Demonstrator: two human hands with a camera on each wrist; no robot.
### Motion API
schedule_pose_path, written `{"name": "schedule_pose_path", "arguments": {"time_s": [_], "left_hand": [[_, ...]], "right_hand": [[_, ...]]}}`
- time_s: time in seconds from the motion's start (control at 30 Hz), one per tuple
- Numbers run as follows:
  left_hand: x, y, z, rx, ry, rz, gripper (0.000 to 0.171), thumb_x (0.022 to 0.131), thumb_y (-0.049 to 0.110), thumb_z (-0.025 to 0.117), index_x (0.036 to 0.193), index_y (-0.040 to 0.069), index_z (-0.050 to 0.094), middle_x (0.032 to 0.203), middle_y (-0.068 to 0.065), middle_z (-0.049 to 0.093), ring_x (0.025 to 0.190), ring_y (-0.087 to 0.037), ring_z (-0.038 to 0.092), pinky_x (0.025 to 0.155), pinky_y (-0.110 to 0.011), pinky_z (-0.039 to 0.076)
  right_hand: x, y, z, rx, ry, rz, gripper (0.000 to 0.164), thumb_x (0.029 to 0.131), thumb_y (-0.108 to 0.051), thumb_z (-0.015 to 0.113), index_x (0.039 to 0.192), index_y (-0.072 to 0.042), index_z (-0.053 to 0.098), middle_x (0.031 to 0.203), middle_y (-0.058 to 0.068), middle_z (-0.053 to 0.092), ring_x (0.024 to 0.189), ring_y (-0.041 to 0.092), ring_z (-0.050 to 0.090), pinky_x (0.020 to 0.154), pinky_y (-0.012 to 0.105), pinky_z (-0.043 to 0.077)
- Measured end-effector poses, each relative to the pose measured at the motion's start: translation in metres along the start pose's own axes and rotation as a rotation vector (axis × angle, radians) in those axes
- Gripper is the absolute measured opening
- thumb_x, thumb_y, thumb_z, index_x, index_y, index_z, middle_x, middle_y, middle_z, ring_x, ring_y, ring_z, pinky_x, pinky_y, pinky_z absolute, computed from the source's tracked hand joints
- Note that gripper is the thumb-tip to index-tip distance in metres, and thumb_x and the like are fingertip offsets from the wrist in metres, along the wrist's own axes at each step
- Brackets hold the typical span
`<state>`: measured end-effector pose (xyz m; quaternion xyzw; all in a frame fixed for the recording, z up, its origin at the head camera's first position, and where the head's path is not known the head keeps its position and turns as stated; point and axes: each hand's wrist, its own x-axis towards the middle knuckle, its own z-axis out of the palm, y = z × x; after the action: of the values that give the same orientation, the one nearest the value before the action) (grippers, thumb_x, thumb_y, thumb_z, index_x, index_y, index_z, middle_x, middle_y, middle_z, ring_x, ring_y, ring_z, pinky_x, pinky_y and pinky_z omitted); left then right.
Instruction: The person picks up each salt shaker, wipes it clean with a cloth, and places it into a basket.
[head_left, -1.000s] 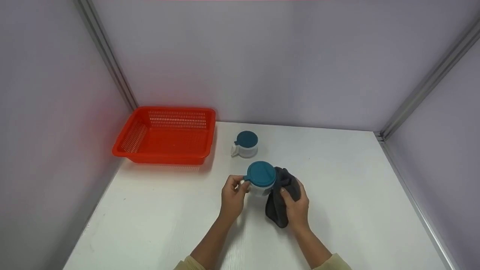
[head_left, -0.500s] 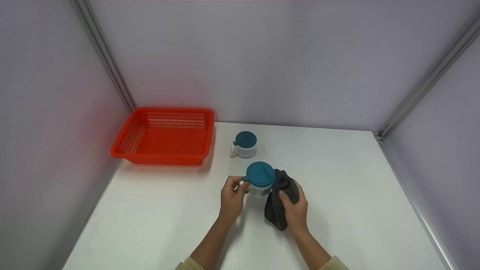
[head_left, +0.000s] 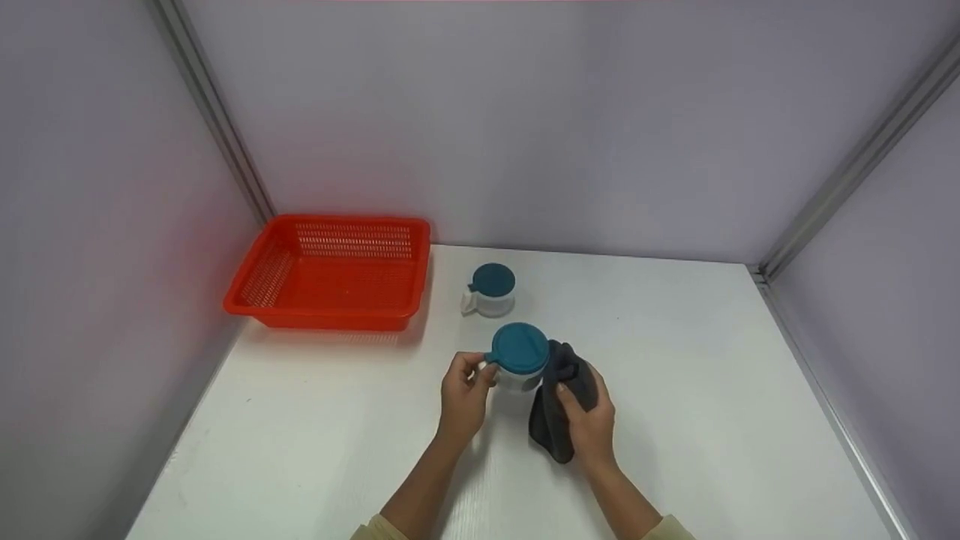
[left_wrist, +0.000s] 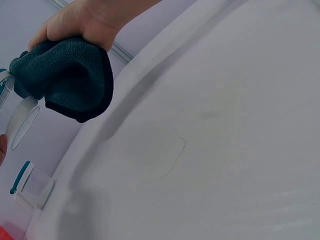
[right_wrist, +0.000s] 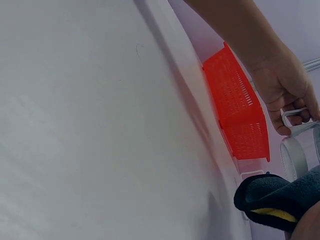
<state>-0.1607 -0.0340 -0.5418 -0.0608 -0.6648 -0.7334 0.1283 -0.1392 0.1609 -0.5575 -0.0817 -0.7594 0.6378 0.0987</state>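
A clear jar with a teal lid (head_left: 520, 349) is held up over the table, its handle on the left. My left hand (head_left: 463, 397) grips that white handle (right_wrist: 300, 127) with curled fingers and thumb. From the other side, my right hand (head_left: 592, 431) holds a folded dark grey-blue cloth (head_left: 553, 424) against the jar's right wall. In the left wrist view the cloth (left_wrist: 75, 75) bunches under the right hand's fingers, touching the jar. Some yellow shows on a fold in the right wrist view. The cloth hides part of the jar's side.
Behind the held jar stands a second teal-lidded jar (head_left: 493, 281), upright, handle leftward. A red perforated basket (head_left: 330, 319) sits at the back left of the white table (head_left: 712, 405). Pale walls enclose the back and both sides. A thin hair-like strand (left_wrist: 175, 162) lies on the tabletop.
My right hand and the cloth have slid slightly down along the jar, toward the table's near edge. The left hand and the held jar stay almost where they were.
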Motion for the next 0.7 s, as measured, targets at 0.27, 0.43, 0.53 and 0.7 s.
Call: {"name": "schedule_pose_path", "arguments": {"time_s": [0.27, 0.43, 0.53, 0.7], "left_hand": [[0.004, -0.014, -0.003, 0.015, -0.01, 0.015, 0.014, 0.094, 0.003, 0.064, 0.107, 0.002, 0.058, 0.094, -0.011, 0.055, 0.086, -0.029, 0.061, 0.076, -0.03, 0.058], [0.005, -0.027, -0.005, 0.021, -0.004, 0.041, 0.015, 0.095, 0.009, 0.065, 0.108, 0.005, 0.058, 0.097, -0.01, 0.057, 0.087, -0.031, 0.061, 0.075, -0.03, 0.057], [0.005, -0.028, -0.005, 0.017, -0.01, 0.05, 0.017, 0.095, 0.013, 0.065, 0.108, 0.006, 0.058, 0.099, -0.009, 0.058, 0.087, -0.032, 0.062, 0.075, -0.03, 0.057], [0.006, -0.029, -0.006, 0.015, -0.013, 0.044, 0.017, 0.095, 0.013, 0.065, 0.108, 0.005, 0.058, 0.096, -0.01, 0.058, 0.087, -0.038, 0.061, 0.074, -0.029, 0.056]], "right_hand": [[0.0, 0.013, 0.002, -0.013, 0.001, -0.039, 0.064, 0.092, -0.033, 0.069, 0.148, -0.017, 0.041, 0.148, 0.007, 0.047, 0.137, 0.028, 0.042, 0.114, 0.052, 0.031], [0.0, 0.014, 0.002, -0.006, -0.006, -0.042, 0.064, 0.092, -0.032, 0.07, 0.147, -0.015, 0.042, 0.147, 0.008, 0.048, 0.136, 0.028, 0.044, 0.114, 0.052, 0.032], [-0.001, 0.014, 0.002, 0.008, -0.012, -0.046, 0.063, 0.092, -0.03, 0.07, 0.147, -0.014, 0.042, 0.146, 0.009, 0.049, 0.135, 0.028, 0.045, 0.113, 0.05, 0.033], [-0.001, 0.014, 0.002, 0.011, -0.013, -0.052, 0.061, 0.092, -0.029, 0.069, 0.146, -0.014, 0.044, 0.145, 0.008, 0.051, 0.134, 0.027, 0.046, 0.113, 0.049, 0.033]]}}
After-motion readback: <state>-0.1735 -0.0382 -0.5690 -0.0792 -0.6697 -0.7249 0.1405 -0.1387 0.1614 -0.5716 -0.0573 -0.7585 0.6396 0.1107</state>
